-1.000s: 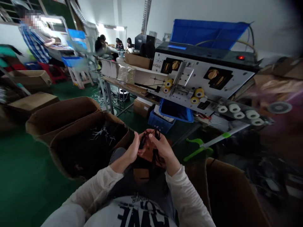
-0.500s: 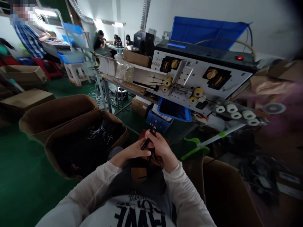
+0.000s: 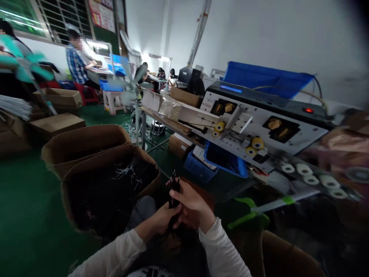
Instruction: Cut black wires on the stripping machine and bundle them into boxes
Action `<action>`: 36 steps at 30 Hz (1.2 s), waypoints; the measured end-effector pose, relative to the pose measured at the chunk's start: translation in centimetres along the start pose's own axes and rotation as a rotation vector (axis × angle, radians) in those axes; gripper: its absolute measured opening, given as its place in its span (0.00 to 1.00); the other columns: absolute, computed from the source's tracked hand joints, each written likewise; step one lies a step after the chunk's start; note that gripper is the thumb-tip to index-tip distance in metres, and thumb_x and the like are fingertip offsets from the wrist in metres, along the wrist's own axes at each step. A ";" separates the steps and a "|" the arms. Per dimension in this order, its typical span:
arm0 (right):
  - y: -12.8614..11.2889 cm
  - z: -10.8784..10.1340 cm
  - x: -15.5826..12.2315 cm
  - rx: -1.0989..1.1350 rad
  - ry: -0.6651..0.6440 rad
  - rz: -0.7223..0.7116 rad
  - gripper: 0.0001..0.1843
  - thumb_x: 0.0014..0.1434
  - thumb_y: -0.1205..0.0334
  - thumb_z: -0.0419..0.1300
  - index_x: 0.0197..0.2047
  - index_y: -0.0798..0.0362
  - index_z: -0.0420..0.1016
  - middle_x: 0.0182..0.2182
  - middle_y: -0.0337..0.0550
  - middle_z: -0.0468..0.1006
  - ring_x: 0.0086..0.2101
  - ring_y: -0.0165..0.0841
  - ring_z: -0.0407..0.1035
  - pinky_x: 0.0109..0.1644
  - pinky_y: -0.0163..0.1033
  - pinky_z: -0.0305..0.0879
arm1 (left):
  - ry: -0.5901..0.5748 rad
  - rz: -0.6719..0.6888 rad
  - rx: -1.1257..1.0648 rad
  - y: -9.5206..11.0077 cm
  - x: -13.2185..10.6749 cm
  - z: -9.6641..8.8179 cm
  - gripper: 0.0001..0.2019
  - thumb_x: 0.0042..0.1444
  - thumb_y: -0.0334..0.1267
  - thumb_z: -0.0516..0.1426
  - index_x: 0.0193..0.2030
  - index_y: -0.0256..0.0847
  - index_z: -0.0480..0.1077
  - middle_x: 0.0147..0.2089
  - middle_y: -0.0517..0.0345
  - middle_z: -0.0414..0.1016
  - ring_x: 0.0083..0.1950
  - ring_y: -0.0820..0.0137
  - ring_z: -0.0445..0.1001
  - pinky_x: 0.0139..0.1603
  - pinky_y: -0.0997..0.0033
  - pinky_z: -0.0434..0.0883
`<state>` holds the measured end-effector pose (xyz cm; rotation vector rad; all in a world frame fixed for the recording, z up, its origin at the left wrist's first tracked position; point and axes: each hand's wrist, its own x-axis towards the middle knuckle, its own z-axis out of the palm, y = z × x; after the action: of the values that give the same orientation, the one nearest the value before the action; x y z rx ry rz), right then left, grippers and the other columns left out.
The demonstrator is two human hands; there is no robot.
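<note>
Both my hands meet over my lap around a bundle of thin black cables (image 3: 173, 184). My right hand (image 3: 190, 204) is wrapped round the bundle, whose ends stick up above my fingers. My left hand (image 3: 163, 217) is closed on the lower part of the same bundle, touching the right hand. Just to the left stands an open cardboard box (image 3: 75, 177) with dark cables and pale ties inside.
A second cardboard box (image 3: 72, 139) stands behind the first. A white wire machine (image 3: 259, 127) with yellow and white rollers sits on a bench at right, blue bins (image 3: 225, 161) under it. Another brown box (image 3: 288, 257) is at lower right. Other people sit at far benches.
The view has tilted up and swung, so my hands sit lower in the frame. My hands have closed together on the bundle, the left one now under the right.
</note>
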<state>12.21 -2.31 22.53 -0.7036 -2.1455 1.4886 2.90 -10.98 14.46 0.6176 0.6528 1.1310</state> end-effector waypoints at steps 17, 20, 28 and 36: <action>-7.7 -6.9 36.1 -0.564 0.381 -0.006 0.20 0.55 0.63 0.56 0.51 0.58 0.70 0.35 0.49 0.79 0.31 0.34 0.74 0.35 0.39 0.73 | 0.242 0.131 -0.520 4.5 -0.4 -12.6 0.18 0.46 0.49 0.63 0.30 0.37 0.63 0.18 0.72 0.40 0.16 0.84 0.37 0.18 0.79 0.40; -8.1 -6.5 40.4 -0.629 0.424 0.036 0.21 0.54 0.67 0.55 0.51 0.61 0.70 0.36 0.51 0.79 0.30 0.33 0.75 0.31 0.34 0.72 | 0.210 0.080 -0.539 4.2 -0.4 -14.4 0.19 0.45 0.52 0.63 0.30 0.38 0.64 0.17 0.72 0.41 0.16 0.84 0.37 0.18 0.78 0.40; -7.3 -6.6 43.0 -0.597 0.462 0.091 0.12 0.56 0.69 0.52 0.39 0.62 0.74 0.31 0.53 0.79 0.26 0.31 0.74 0.24 0.29 0.68 | 0.202 0.016 -0.463 4.9 -0.9 -16.7 0.22 0.43 0.55 0.63 0.32 0.38 0.67 0.18 0.71 0.45 0.16 0.84 0.41 0.19 0.78 0.38; -6.4 -7.2 42.1 -0.621 0.460 0.050 0.17 0.55 0.70 0.53 0.48 0.63 0.72 0.37 0.51 0.79 0.27 0.30 0.75 0.26 0.30 0.70 | 0.227 -0.003 -0.481 4.4 -0.8 -17.7 0.21 0.43 0.54 0.63 0.32 0.37 0.66 0.18 0.71 0.46 0.16 0.84 0.42 0.19 0.77 0.40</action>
<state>-17.13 27.42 33.54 -1.1776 -2.2071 0.5656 -13.07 -8.38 6.11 0.0783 0.5441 1.3096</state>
